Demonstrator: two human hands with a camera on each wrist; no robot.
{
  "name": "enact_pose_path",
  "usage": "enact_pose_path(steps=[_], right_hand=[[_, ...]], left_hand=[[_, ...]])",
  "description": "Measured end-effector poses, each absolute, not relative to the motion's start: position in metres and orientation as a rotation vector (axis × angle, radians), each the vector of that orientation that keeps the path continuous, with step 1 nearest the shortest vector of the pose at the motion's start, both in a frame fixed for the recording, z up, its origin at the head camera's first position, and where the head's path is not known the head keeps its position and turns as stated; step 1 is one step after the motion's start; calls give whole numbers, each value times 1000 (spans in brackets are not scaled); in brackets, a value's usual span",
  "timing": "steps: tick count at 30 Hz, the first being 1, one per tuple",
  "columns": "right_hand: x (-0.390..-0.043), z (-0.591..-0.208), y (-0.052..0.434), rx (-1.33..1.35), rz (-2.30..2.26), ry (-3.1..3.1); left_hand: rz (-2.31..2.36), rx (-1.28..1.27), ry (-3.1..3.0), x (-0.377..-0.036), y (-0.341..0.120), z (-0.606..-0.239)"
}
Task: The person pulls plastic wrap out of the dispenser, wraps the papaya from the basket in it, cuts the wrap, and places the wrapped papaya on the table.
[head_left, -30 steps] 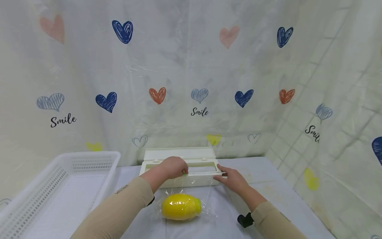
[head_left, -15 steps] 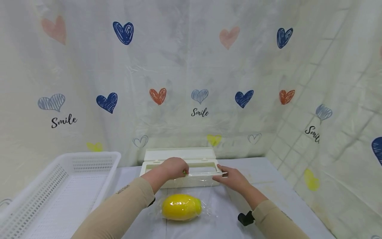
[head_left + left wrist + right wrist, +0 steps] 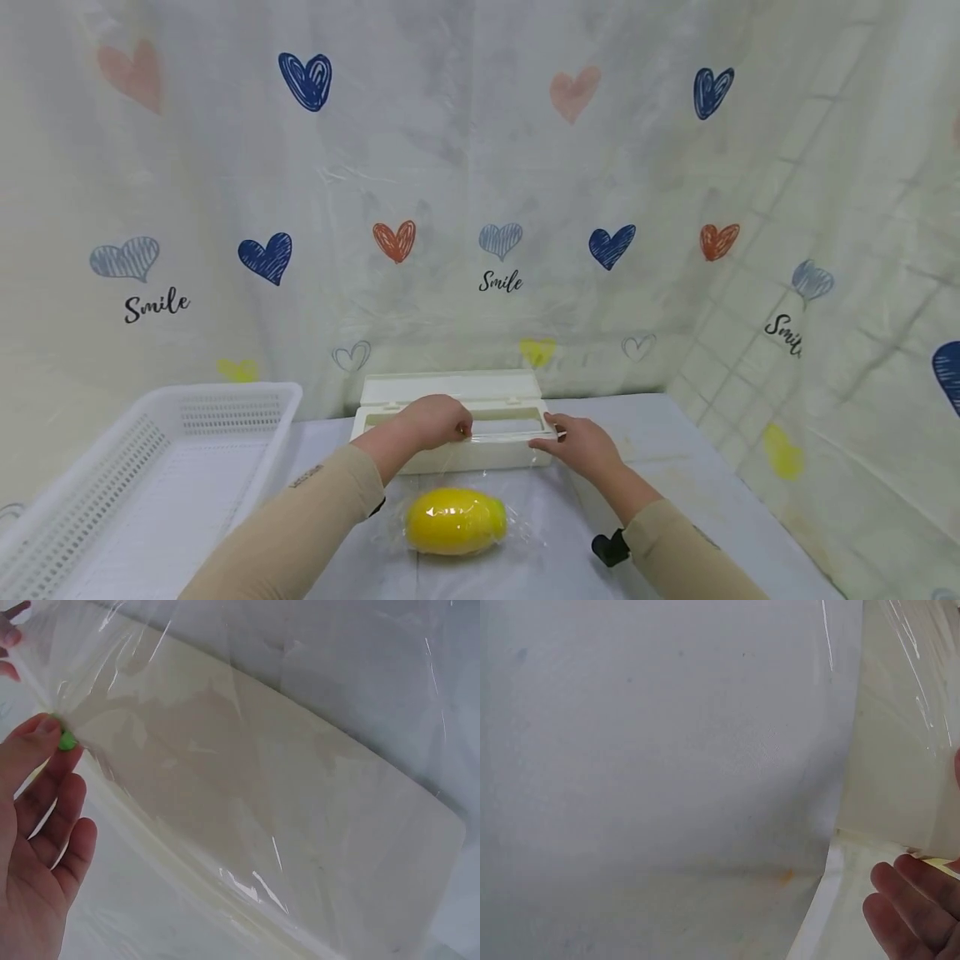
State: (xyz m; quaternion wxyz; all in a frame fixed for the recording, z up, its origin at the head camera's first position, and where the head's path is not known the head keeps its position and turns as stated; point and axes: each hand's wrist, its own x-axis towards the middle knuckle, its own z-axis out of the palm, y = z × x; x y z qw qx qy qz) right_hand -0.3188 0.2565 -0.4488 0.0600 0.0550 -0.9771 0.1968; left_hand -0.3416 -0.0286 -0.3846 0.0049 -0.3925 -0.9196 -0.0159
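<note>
A cream cling-film dispenser box (image 3: 495, 454) stands at the table's back with its lid up. My left hand (image 3: 435, 419) lies over its rim, and in the left wrist view the index fingertip (image 3: 41, 731) touches a small green slider (image 3: 68, 740). Clear cling film (image 3: 247, 802) is stretched over the box (image 3: 315, 847) and bunches at that slider. My right hand (image 3: 581, 446) rests against the box's right end, with lightly bent fingers (image 3: 911, 907) beside its edge. A yellow lemon-shaped fruit (image 3: 455, 521) lies under film in front of the box.
A white perforated basket (image 3: 225, 400) stands at the left of the table (image 3: 675, 467). A heart-printed sheet (image 3: 480, 208) hangs behind and to the right. A black strap (image 3: 607, 547) shows at my right wrist.
My right hand has slid a little to the left along the box's end. The left hand, the box and the yellow fruit stay about where they were.
</note>
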Motion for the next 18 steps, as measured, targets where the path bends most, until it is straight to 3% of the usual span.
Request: enact_pose_path(steps=[18], right_hand=[[-315,-449,254,183,604,-2952]], left_hand=[[-53,-1076,-2972,-330,-114,-374]])
